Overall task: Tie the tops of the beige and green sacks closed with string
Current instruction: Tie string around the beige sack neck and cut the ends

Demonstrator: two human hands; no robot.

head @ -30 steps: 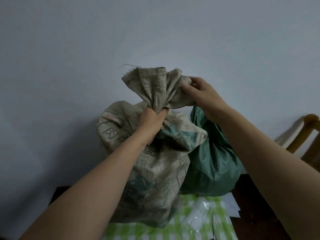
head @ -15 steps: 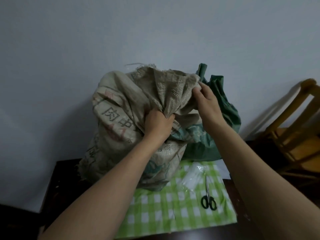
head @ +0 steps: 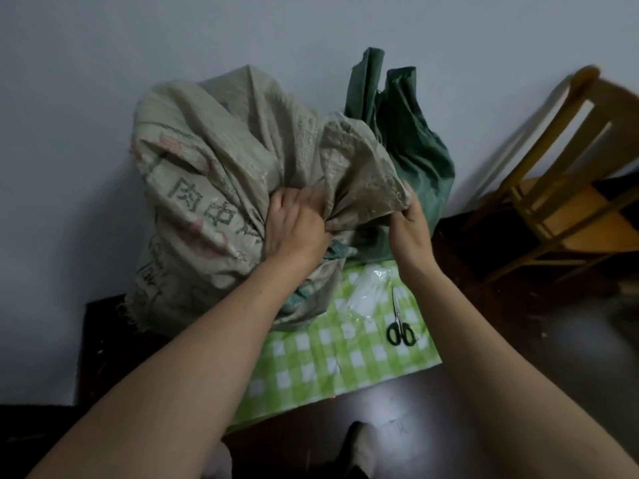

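Beside the green sack [head: 415, 160], left hand [head: 297, 233] clamps the neck of the beige sack [head: 207, 167]; right hand [head: 411, 226] pinches its flap (better gather it tighter first).

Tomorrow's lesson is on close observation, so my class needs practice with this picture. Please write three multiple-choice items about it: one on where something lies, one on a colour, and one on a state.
1. Where do the scissors lie?
A. In a drawer
B. On the checked cloth
C. On a shelf

2. What colour are the scissors' handles?
A. Red
B. Black
C. Yellow

3. What is the state of the top of the beige sack?
A. Tied with string
B. Spread out flat
C. Bunched in the left hand, untied

Answers:
1 B, they rest on the green-and-white squares.
2 B, both handle loops look black.
3 C, the fingers curl round the gathered cloth and no string shows round it.
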